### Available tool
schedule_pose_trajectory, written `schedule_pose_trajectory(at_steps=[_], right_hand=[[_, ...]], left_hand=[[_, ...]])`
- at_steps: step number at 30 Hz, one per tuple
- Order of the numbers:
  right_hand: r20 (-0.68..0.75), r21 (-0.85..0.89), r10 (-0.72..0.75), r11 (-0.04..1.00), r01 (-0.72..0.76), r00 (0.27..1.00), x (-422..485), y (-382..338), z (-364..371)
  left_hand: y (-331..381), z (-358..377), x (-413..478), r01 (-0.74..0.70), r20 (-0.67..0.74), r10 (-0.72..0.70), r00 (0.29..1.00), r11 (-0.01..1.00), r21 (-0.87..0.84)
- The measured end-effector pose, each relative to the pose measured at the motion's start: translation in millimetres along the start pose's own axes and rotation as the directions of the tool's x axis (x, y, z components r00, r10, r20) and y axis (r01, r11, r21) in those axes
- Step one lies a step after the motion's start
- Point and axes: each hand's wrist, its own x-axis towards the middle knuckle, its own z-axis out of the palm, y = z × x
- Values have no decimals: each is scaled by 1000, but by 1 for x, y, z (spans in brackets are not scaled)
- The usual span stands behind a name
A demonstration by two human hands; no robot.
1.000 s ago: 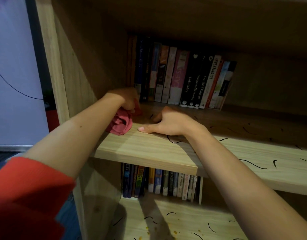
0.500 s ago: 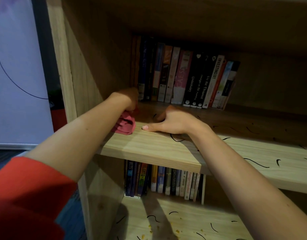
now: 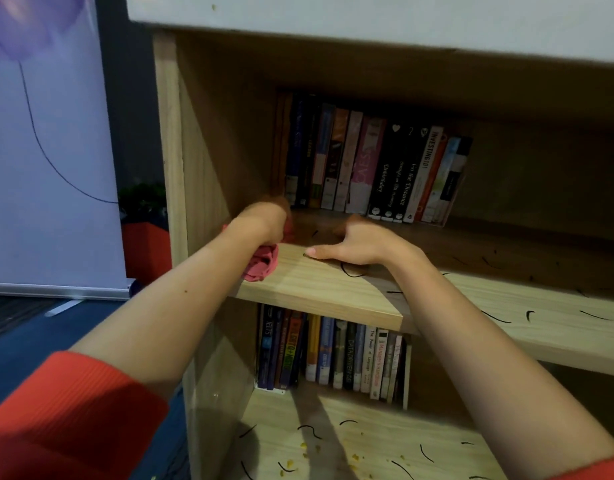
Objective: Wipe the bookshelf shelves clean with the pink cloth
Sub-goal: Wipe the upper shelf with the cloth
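My left hand point(image 3: 264, 221) grips the bunched pink cloth point(image 3: 262, 265) at the left end of the middle wooden shelf point(image 3: 333, 289), close to the bookcase's side panel. Part of the cloth hangs over the shelf's front edge. My right hand point(image 3: 354, 245) rests palm down on the same shelf a little to the right, thumb stretched toward the cloth, fingers reaching back into the shadow. Thin black curved strands point(image 3: 350, 271) lie scattered over the shelf to the right of my right hand.
A row of upright books point(image 3: 374, 168) stands at the back of the middle shelf. Below, another row of books point(image 3: 333, 355) sits on the lower shelf point(image 3: 367, 445), which carries black strands and yellow crumbs. A red box point(image 3: 144, 251) and white banner stand left of the bookcase.
The view has shifted left and tilted up, so the bookcase's top edge now shows. My left hand with the cloth stays at the shelf's left end, pushed slightly deeper. My right hand stays put.
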Motion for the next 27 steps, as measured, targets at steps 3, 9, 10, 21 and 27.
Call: schedule_pose_trajectory(at_steps=[3, 9, 10, 21, 27], right_hand=[[99, -124, 62, 991, -49, 993, 0, -1, -5], [96, -105, 78, 992, -68, 992, 7, 3, 0], [92, -100, 80, 993, -70, 993, 9, 4, 0], [79, -76, 81, 994, -75, 994, 10, 5, 1], [65, -45, 66, 997, -63, 996, 6, 4, -1]], left_hand=[[-1, 0, 3, 1, 27, -1, 1000, 1000, -29], [7, 0, 31, -60, 38, 68, 997, 981, -182], [9, 0, 35, -76, 33, 84, 996, 976, -203], [10, -17, 31, -189, 126, 194, 973, 981, -51], [23, -5, 37, -182, 54, 206, 977, 939, -291]])
